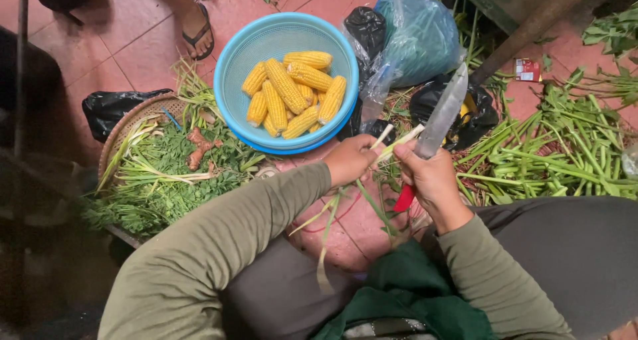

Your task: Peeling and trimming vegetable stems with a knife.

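Left hand (350,159) pinching pale stalks (397,143), knife (440,117) in right hand (430,175)

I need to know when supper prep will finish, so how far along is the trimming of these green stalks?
Done, it seems: trimmed stalks and leafy herbs lie in the woven basket, and peeled corn cobs fill the blue bowl. In hand: the left hand grips a pale stalk while the right hand holds a red-handled knife against it. Left: a large heap of green stems on the floor to the right.
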